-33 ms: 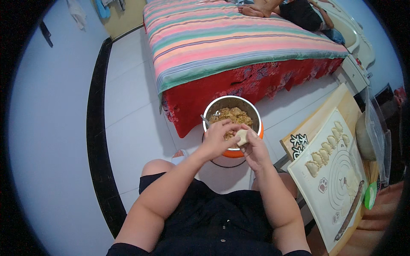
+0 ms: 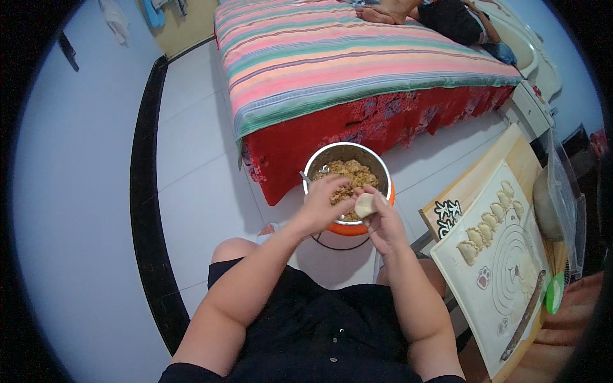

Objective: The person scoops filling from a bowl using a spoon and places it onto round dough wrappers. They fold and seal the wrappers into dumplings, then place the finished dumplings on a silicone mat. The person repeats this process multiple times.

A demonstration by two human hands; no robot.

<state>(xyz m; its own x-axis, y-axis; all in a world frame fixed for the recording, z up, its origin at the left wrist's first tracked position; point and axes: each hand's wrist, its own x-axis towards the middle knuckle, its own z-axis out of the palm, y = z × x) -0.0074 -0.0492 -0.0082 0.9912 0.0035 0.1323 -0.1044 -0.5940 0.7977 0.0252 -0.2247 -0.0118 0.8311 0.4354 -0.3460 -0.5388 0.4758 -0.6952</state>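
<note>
My right hand (image 2: 385, 223) pinches a pale folded dumpling (image 2: 364, 205) between thumb and fingers, above the near side of a metal bowl. My left hand (image 2: 324, 205) is beside it, fingers curved and apart, its thumb close to the dumpling's left edge; I cannot tell whether they touch. The metal bowl (image 2: 311, 167) contains a chunky brown-yellow filling (image 2: 352, 171), partly covered by my hands. A spoon handle (image 2: 306, 177) leans on the bowl's left rim. Under the bowl an orange base (image 2: 392, 198) shows.
To my right, a white mat (image 2: 461, 258) on a wooden board (image 2: 491, 153) bears several finished dumplings (image 2: 488, 221), flat dough pieces (image 2: 527, 273) and a dark rolling pin (image 2: 523, 316). Beside it sits a green dish (image 2: 554, 293). Ahead is a striped bed (image 2: 306, 76) with a person's legs (image 2: 386, 11).
My left hand has drawn slightly left and its fingers have spread away from the dumpling. The dumpling, in my right hand, is now more exposed and slightly nearer me.
</note>
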